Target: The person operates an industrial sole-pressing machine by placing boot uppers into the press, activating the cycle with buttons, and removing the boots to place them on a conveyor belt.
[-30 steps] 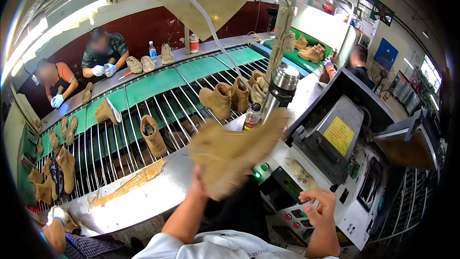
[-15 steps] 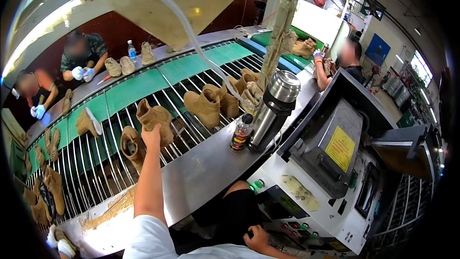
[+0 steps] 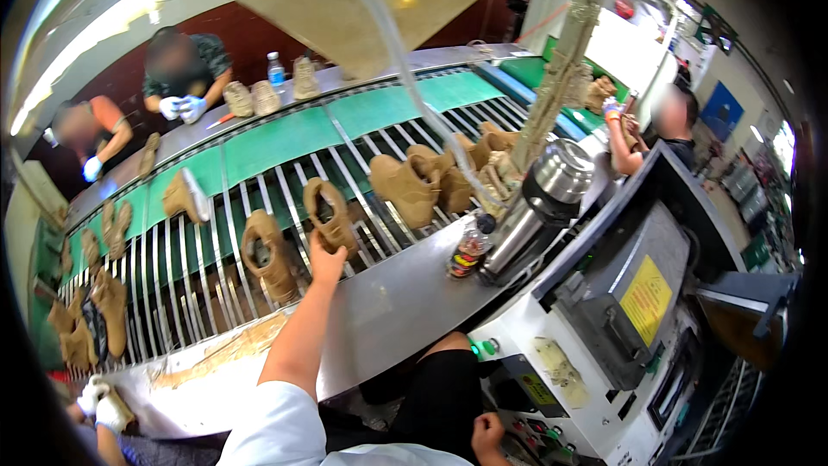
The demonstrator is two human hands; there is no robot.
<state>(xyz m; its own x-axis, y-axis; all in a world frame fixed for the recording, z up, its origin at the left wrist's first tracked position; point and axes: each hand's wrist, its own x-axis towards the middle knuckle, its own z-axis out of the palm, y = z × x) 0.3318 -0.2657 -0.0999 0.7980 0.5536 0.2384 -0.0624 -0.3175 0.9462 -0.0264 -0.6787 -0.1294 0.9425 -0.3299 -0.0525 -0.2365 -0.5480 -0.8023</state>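
My left hand (image 3: 328,259) reaches forward and grips the near end of a tan ankle boot (image 3: 341,229) on the slatted metal conveyor. The boot's opening faces up. Just left of it a second tan boot (image 3: 269,269) lies on the slats, apart from my hand. My right hand (image 3: 488,433) is low by my thigh, beside the machine's control panel, its fingers curled in. What it holds, if anything, is hidden. Several more tan boots (image 3: 410,194) stand in a group to the right on the conveyor.
A steel flask (image 3: 543,198) and a dark-liquid bottle (image 3: 470,246) stand on the metal ledge (image 3: 379,302). A machine with a yellow label (image 3: 649,302) fills the right. Co-workers with gloved hands (image 3: 183,109) sit across the conveyor; others are at right and lower left. A plastic hose hangs ahead.
My left hand has lowered the tilted boot onto the slats, beside the other one. The view has swung, so the scene sits farther right in the picture. My right hand stays low.
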